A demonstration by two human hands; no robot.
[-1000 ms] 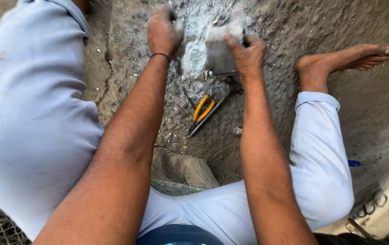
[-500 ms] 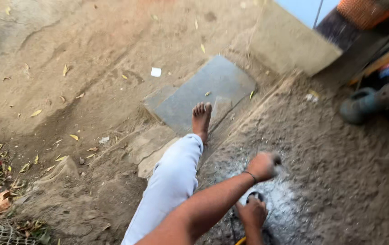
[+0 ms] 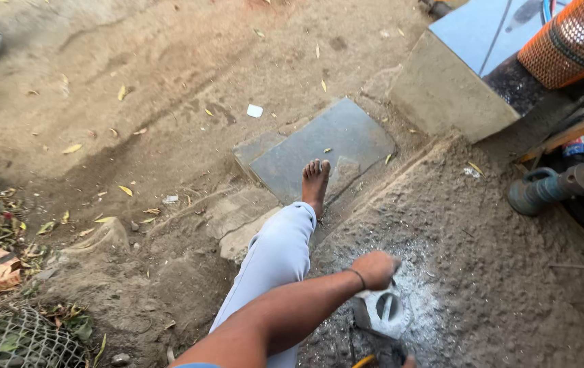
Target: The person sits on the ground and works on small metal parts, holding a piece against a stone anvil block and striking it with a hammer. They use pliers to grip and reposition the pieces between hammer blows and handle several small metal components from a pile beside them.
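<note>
My head has lifted and swung left — a second ago I looked straight down at both my hands pressed on the grey metal casting [image 3: 382,310] on the ground ahead of me. Now only my left hand [image 3: 376,268] shows fully, fist closed on the casting's top edge, while my right hand [image 3: 409,360] has slid to the bottom border, barely a fingertip in sight. The yellow-handled pliers [image 3: 363,361] that lay between my forearms are now cut off just below my left hand — only a yellow tip remains.

Head camera looks steeply down, leftward, over sandy ground [image 3: 135,136].
</note>
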